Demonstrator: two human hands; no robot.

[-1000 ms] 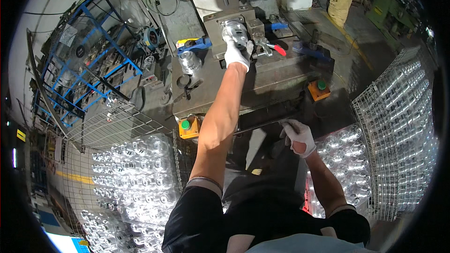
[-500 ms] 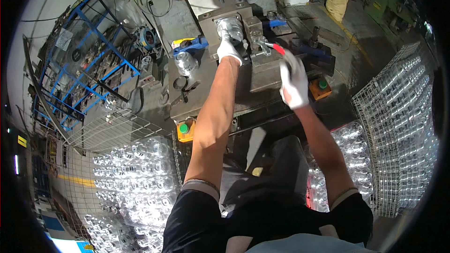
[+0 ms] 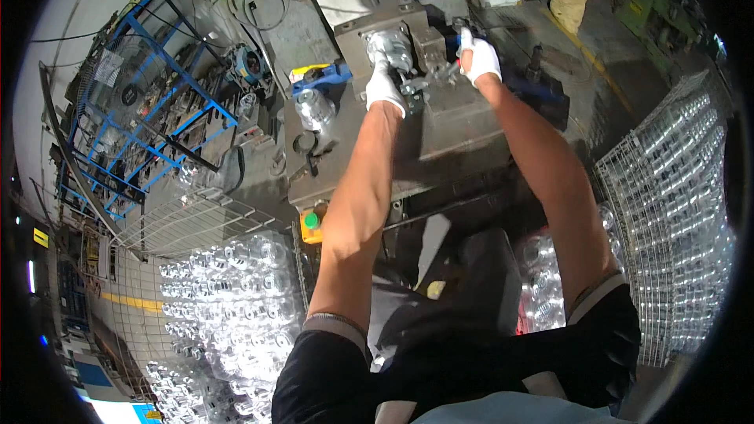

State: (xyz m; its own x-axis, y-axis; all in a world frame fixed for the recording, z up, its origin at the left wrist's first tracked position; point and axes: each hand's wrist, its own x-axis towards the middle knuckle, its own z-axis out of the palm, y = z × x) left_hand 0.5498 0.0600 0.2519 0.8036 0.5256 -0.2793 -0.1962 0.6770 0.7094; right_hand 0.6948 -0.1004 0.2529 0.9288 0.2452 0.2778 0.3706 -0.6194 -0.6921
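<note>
My left hand (image 3: 384, 88), in a white glove, has its fingers on a shiny silver metal part (image 3: 393, 45) seated in a steel fixture block (image 3: 351, 47) on the machine table. Its fingertips partly hide behind the glove. To the right, my gloved right hand (image 3: 481, 61) is closed around the red handle (image 3: 463, 67) of a toggle clamp (image 3: 430, 82) beside the fixture, with the thumb pointing up. A second silver metal part (image 3: 314, 108) stands on the table left of my left hand.
A blue and yellow tool (image 3: 322, 77) lies behind the loose part, and a dark ring-shaped tool (image 3: 305, 142) in front of it. A yellow button box (image 3: 312, 224) sits at the table's front edge. Wire cages (image 3: 208, 212) with stacked silver parts flank me.
My right hand has moved up and left onto the red clamp handle and closed on it. The clamp's handle has swung away from me. My left hand stays at the part.
</note>
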